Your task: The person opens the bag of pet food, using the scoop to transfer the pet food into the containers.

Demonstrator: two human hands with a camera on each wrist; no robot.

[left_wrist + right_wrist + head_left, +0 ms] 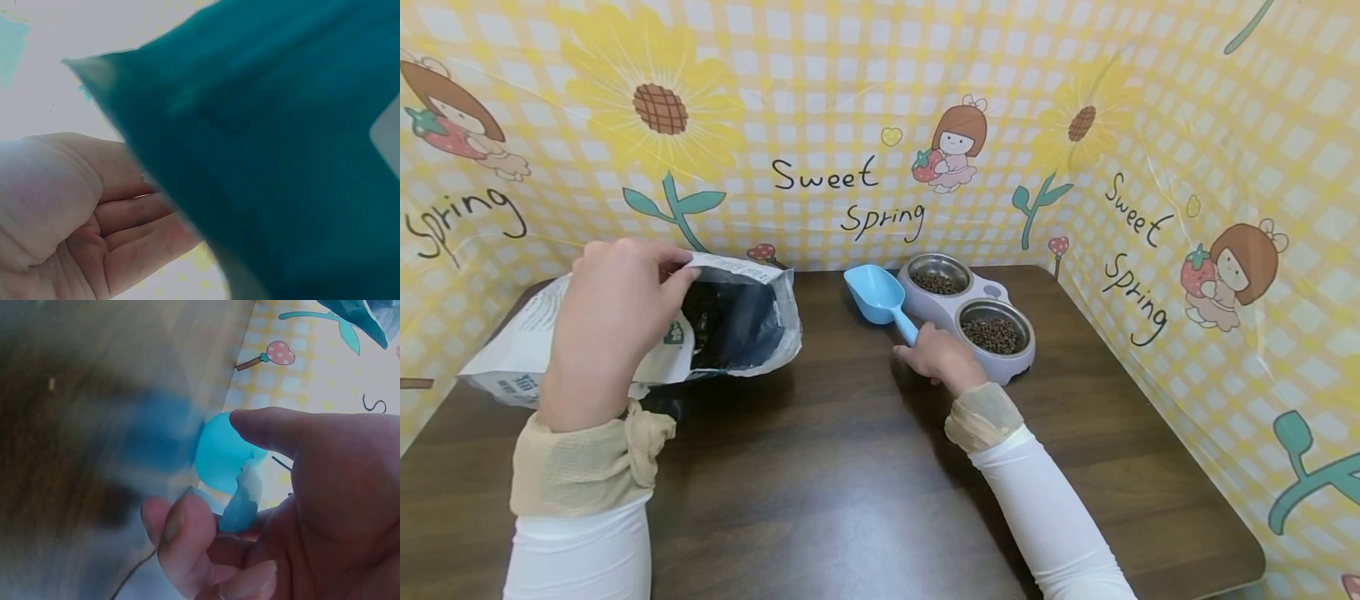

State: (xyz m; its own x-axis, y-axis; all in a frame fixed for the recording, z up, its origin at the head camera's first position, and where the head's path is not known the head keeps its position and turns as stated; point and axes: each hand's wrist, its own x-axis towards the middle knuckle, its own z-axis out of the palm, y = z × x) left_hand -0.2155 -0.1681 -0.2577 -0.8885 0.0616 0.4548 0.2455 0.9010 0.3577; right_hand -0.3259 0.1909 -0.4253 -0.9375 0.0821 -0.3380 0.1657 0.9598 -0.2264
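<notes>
On the left, a white bag (520,337) with a dark lining lies tilted, its mouth facing right and dark contents inside. My left hand (613,321) pinches the upper edge of its mouth. The left wrist view shows the bag's teal side (269,150) covering part of the left hand (94,212). Farther right, a light-blue scoop (876,293) is at the tabletop, bowl pointing away. The fingers of my right hand (943,357) curl round its handle end. In the right wrist view, the thumb (269,428) stands apart from the handle (240,509).
A lilac double bowl stand (1011,367) is just beyond my right hand, with brown kibble (992,335) in both steel bowls. Brown wooden tabletop (820,483) lies in front. A yellow checked printed cloth (820,100) walls the back and sides.
</notes>
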